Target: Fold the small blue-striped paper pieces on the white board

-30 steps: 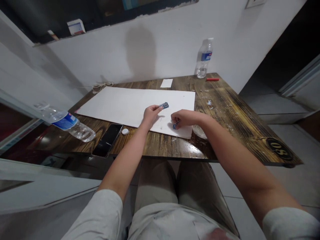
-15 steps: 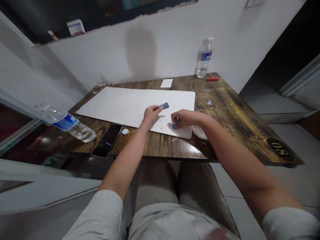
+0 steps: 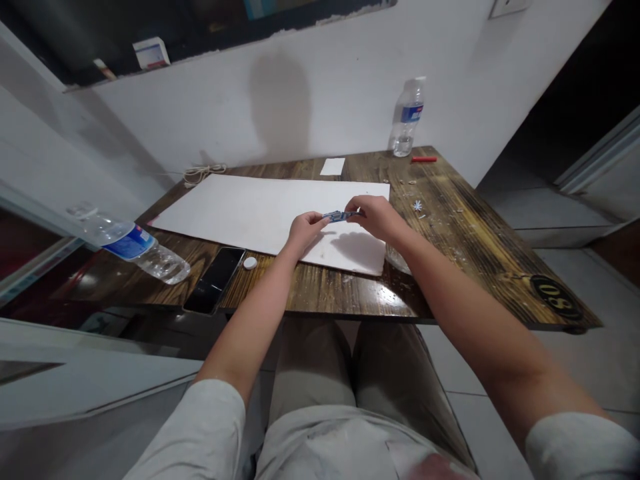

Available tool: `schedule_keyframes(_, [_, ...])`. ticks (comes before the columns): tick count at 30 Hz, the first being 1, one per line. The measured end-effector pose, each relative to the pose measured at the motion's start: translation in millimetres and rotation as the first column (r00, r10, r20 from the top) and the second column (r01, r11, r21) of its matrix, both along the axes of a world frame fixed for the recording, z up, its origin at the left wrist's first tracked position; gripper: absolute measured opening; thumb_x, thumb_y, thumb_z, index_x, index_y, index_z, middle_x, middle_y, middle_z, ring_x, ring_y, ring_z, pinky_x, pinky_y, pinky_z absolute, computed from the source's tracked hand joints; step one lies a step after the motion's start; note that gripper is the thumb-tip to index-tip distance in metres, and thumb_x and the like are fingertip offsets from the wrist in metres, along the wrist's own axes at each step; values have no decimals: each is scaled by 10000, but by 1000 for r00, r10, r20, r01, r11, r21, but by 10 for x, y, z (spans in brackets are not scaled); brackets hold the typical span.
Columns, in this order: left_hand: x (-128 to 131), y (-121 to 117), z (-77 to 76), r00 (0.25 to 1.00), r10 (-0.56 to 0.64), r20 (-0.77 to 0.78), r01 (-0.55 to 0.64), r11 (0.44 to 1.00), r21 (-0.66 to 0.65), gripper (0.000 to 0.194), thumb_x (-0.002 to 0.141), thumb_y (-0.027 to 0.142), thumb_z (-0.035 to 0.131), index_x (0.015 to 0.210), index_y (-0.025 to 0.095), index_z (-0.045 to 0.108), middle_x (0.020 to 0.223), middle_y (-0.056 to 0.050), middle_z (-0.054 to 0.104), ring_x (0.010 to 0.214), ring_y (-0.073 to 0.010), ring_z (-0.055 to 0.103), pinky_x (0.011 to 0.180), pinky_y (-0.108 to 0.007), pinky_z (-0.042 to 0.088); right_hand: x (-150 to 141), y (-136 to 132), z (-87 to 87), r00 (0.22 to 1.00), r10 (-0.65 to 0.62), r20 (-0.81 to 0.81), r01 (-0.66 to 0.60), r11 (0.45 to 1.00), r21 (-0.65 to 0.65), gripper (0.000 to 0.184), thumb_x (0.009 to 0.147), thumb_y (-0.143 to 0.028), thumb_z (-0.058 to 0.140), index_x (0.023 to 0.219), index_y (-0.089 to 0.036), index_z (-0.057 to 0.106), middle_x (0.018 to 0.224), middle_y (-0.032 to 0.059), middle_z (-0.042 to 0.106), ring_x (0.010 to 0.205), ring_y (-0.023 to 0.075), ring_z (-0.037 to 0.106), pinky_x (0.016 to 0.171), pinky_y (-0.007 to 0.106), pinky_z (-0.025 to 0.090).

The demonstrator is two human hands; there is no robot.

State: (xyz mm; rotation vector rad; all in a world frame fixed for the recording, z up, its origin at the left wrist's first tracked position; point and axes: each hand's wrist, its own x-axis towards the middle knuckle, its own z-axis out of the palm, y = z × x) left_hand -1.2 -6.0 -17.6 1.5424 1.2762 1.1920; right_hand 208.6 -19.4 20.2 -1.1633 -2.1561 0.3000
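Note:
My left hand (image 3: 304, 231) is closed in a pinch on the left end of a small blue-and-grey flat piece (image 3: 334, 217), just over the white board (image 3: 240, 207). My right hand (image 3: 376, 215) has its fingertips closed at the right end of that piece, where a second small blue piece appears to be pinched. The two pieces seem to touch or overlap; their exact kind is too small to tell. Beneath my right hand a shadow falls on the board.
A phone (image 3: 215, 280), a white cap (image 3: 250, 263) and a tilted plastic bottle (image 3: 135, 241) are at the left. Toward the back right stand another bottle (image 3: 410, 117) and a red stick (image 3: 424, 159). A small pale star shape (image 3: 417, 206) and scraps lie on the wooden table (image 3: 480, 267).
My right hand has moved up and away from me, bringing its blue piece from the board's near right corner to the piece in my left hand. My left hand has barely moved.

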Motion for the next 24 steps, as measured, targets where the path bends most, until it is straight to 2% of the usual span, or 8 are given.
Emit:
schedule_keyframes(5, [-12,-18,-8,969,-116,-219,127,991,36,230,707,380,708,790,166,697,790,-36,686,717,-133,570,687,-278,431,-1,83,-93,994,-59,-94,62,997,34,173,891,-239,550,932,-175,705,885,84,676,796,198,585,733,312,406])
schedule_keyframes(10, [7,-85,37,914,-190,-358,211,977,20,230,713,373,710,815,167,719,761,-30,686,707,-137,571,686,-284,425,-67,111,-196,995,-88,-54,89,996,13,201,873,-206,569,1017,-169,704,925,93,677,813,204,592,749,312,421])
schedule_keyframes(12, [18,-102,52,900,-188,-394,214,977,22,204,716,348,709,818,172,722,764,-29,691,706,-136,574,687,-285,426,-89,111,-218,999,-48,-7,48,998,-31,231,856,-181,579,1055,-172,696,914,78,687,778,190,592,728,298,419])
schedule_keyframes(16, [36,-120,73,899,-154,-409,187,981,43,160,719,300,712,815,172,714,802,-39,708,717,-132,588,701,-286,438,-104,104,-212,997,30,75,-22,994,-103,189,846,-152,578,971,-174,718,901,65,704,774,170,594,710,271,406])
schedule_keyframes(24, [36,-126,78,867,-58,-495,135,983,121,141,725,296,709,788,175,672,771,-32,687,702,-136,578,673,-282,437,-97,59,-143,995,85,51,-75,980,-186,217,880,-170,534,976,-177,728,949,67,728,830,173,619,725,263,410])
